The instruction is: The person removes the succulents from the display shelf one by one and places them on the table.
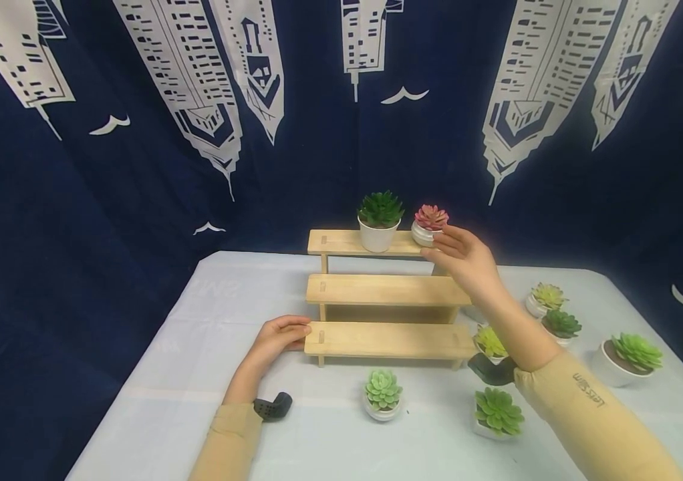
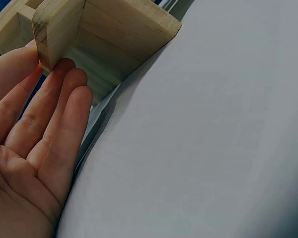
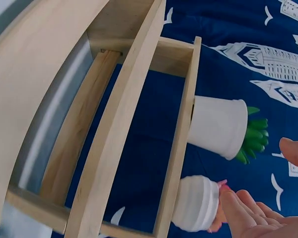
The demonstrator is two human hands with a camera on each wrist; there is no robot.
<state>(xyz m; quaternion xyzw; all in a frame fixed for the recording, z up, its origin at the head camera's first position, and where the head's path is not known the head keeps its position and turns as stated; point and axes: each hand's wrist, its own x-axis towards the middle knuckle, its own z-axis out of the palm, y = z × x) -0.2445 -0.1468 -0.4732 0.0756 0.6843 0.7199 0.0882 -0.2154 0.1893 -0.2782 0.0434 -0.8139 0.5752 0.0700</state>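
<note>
A three-tier wooden stand (image 1: 389,339) stands on the table. My left hand (image 1: 281,337) grips the left end of its lowest board, thumb on one side and fingertips on the other (image 2: 35,124). On the top board, a pink succulent in a ribbed white pot (image 1: 428,232) sits to the right of a dark green succulent in a plain white pot (image 1: 377,230). My right hand (image 1: 464,257) is at the pink succulent, its fingers extended beside the plant (image 3: 258,213) and the thumb well apart from the pot. Whether the fingertips touch the plant, I cannot tell.
A pale green succulent (image 1: 383,394) stands before the stand. To the right are several more potted succulents, among them a bright green one (image 1: 498,413), a yellow-green one (image 1: 490,342) partly behind my right wrist, and a larger one (image 1: 627,361). A dark blue printed cloth (image 1: 317,167) hangs behind.
</note>
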